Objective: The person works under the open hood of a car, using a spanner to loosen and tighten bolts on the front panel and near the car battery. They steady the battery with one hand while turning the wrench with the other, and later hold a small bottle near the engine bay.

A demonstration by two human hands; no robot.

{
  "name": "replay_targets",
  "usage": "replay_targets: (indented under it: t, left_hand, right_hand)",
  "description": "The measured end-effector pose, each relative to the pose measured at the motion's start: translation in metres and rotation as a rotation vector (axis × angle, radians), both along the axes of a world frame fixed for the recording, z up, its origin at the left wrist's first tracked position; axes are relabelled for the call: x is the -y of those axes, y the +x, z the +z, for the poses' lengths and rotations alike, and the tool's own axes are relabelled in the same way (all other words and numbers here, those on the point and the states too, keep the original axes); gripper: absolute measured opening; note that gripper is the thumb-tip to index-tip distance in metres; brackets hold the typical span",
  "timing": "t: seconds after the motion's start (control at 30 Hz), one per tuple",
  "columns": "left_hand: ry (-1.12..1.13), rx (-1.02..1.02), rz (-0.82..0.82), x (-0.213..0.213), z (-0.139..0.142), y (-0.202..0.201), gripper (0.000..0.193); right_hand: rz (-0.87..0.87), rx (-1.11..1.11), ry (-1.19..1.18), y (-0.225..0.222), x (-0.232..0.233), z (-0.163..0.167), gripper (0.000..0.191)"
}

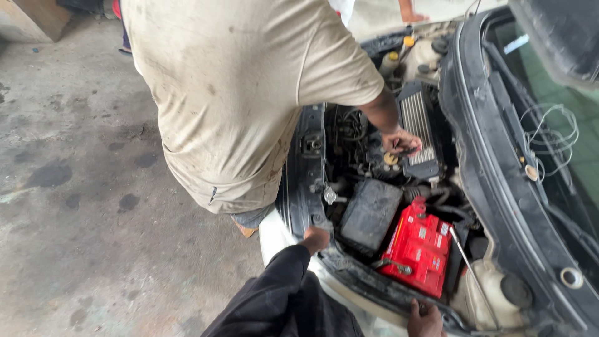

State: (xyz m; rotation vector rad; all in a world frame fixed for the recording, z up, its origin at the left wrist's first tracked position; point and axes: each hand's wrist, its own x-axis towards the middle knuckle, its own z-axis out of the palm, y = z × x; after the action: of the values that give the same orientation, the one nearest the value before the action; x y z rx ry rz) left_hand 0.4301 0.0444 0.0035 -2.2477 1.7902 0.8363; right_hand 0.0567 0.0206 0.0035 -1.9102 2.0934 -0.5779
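Both of the wearer's hands rest on the front edge of an open engine bay (324, 249). Left hand (315, 239), coming out of a dark sleeve (281, 287), is curled over the black front panel, fingers closed on its rim. Right hand (425, 321) sits low in the view, fingers hooked over the same edge just below the red battery (418, 248) — only part of this hand shows, so how tightly it grips cannot be told.

The battery lies inside the bay between the two hands, close to the front edge, with a black box-shaped cover (369, 213) just beside it on the left. A thin metal prop rod (471, 268) slants past the battery's right side, near a pale fluid reservoir (493, 293).

Another person in a stained cream shirt (237, 93) leans in from the left side of the car — that person's hand (400, 141) is deeper in the bay, at a ribbed silver cooler (417, 122), by a yellow cap (390, 158). Oil-spotted concrete floor (75, 206) spreads to the left.
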Motion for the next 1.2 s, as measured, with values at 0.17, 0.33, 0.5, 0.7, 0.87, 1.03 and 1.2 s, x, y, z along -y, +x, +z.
replay_targets:
  t: [0.17,0.33,0.5,0.7,0.87,1.03,1.2]
  left_hand:
    - [-0.046,0.153,-0.066,0.009,-0.006,-0.014,0.019]
    - [0.167,0.318,-0.288,0.015,0.0,-0.013,0.023]
    - [0.093,0.176,-0.202,0.009,0.004,-0.001,0.023]
    - [0.038,0.145,-0.223,0.02,0.001,-0.005,0.026]
    - [0.117,0.136,-0.122,0.018,0.0,-0.003,0.026]
    - [0.156,0.126,-0.132,0.018,0.0,-0.006,0.027]
    - [0.187,0.125,-0.162,0.02,0.005,-0.006,0.029]
  right_hand:
    - [0.009,0.112,-0.116,-0.01,0.018,-0.039,0.032]
    - [0.032,0.137,-0.119,-0.006,0.017,-0.03,0.028]
    - [0.008,-0.104,-0.065,0.007,-0.005,0.007,0.038]
    - [-0.038,0.029,-0.071,0.013,-0.012,0.016,0.025]
    - [-0.036,0.039,-0.064,0.011,-0.011,0.012,0.024]
    - [-0.038,0.015,-0.093,0.014,-0.011,0.017,0.026]
    - [-0.031,0.057,-0.123,0.017,-0.012,0.022,0.024]
